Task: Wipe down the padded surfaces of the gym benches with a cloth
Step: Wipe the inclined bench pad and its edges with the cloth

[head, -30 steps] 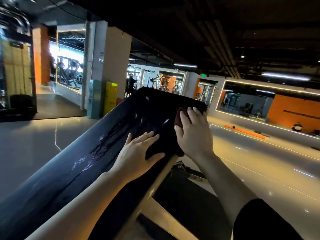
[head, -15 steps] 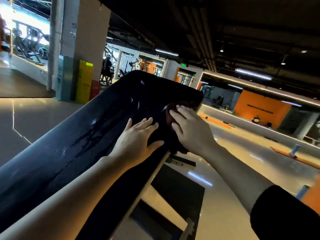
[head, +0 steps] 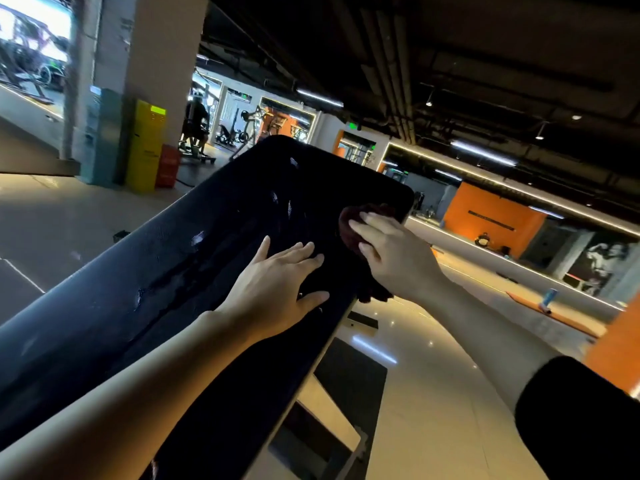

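Pressing down with my right hand (head: 391,258), I have the dark red cloth (head: 349,226) bunched under my fingers near the far right corner of the black padded desk (head: 145,271). My fingers curl over the cloth and hold it against the pad, and a darker fold of it hangs off the right edge just below my wrist. My left hand (head: 273,289) lies flat on the padding just beside the right one, fingers straight and slightly spread, thumb out toward the right edge, holding nothing.

The pad runs away from me at a slant, from the lower left up to its rounded far end. Wet streaks and small shiny patches glint along its middle and left part (the surface under my right hand is too dark to judge). My black sleeve (head: 581,420) shows at the lower right.

Beneath the pad's right edge a pale metal frame (head: 329,403) and a dark floor mat (head: 360,368) show against the glossy floor (head: 433,393). Farther off stand a grey pillar (head: 152,46), a yellow cabinet (head: 145,143) at its foot, an orange wall (head: 491,220) to the right, and gym machines in the lit rooms behind.
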The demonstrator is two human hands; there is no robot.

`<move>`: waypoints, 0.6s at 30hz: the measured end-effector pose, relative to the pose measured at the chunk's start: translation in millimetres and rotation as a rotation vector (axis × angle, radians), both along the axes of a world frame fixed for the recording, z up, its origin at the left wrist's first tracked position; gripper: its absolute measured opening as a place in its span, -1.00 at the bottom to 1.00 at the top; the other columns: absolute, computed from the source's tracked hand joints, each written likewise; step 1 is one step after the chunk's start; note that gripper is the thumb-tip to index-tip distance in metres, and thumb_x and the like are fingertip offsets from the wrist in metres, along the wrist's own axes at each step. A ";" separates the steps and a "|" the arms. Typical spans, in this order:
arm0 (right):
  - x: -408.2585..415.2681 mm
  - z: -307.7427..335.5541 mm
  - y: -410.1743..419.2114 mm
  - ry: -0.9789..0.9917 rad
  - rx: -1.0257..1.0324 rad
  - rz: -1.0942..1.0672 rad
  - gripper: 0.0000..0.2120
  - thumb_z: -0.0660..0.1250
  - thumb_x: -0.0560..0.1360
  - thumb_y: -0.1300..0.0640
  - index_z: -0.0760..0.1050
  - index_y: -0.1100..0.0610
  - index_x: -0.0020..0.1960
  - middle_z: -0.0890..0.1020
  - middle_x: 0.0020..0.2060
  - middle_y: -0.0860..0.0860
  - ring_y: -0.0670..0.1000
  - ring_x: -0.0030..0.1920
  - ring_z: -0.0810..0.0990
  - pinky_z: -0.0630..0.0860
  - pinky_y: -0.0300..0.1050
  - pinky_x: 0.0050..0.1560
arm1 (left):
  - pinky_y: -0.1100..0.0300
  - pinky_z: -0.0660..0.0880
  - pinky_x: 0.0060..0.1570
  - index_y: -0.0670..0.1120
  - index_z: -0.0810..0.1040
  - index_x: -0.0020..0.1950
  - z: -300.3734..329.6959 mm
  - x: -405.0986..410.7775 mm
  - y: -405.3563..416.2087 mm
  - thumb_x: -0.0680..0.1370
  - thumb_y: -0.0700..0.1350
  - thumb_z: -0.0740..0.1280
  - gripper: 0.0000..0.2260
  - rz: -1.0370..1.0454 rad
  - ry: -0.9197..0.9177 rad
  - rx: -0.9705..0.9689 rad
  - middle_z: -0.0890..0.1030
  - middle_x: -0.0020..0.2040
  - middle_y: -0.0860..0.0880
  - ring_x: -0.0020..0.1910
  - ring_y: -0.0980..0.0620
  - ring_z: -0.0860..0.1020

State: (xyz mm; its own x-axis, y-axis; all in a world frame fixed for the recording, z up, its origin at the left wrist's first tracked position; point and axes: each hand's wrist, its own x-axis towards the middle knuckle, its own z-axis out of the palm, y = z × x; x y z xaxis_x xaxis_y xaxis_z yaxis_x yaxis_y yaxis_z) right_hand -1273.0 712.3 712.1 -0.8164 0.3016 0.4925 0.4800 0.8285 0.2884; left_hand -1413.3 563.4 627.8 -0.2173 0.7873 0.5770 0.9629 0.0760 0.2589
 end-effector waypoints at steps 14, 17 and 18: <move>-19.3 8.3 4.8 0.008 -0.006 0.019 -0.60 0.12 0.66 0.10 0.31 0.02 0.49 0.31 0.48 0.04 0.02 0.51 0.18 -0.04 -0.09 0.50 | 0.19 -0.02 0.48 0.00 0.22 0.53 -18.3 -26.4 -11.4 0.57 0.19 0.21 -0.43 0.010 -0.124 0.149 0.17 0.55 0.00 0.53 0.13 0.08; -52.5 22.8 16.2 0.090 -0.056 -0.117 -0.59 0.06 0.67 0.08 0.25 0.01 0.52 0.23 0.52 0.06 0.06 0.54 0.09 0.00 -0.02 0.52 | 0.18 -0.03 0.50 0.00 0.22 0.53 -20.2 -25.9 -10.9 0.58 0.18 0.20 -0.43 0.014 -0.146 0.148 0.15 0.55 0.01 0.53 0.13 0.06; -60.9 19.8 10.3 0.085 -0.055 -0.123 -0.58 0.05 0.67 0.07 0.23 0.01 0.52 0.21 0.53 0.06 0.07 0.54 0.08 0.02 -0.03 0.51 | 0.17 -0.02 0.51 0.00 0.22 0.53 -20.0 -25.7 -10.7 0.57 0.18 0.21 -0.44 0.015 -0.154 0.150 0.15 0.55 0.01 0.53 0.13 0.06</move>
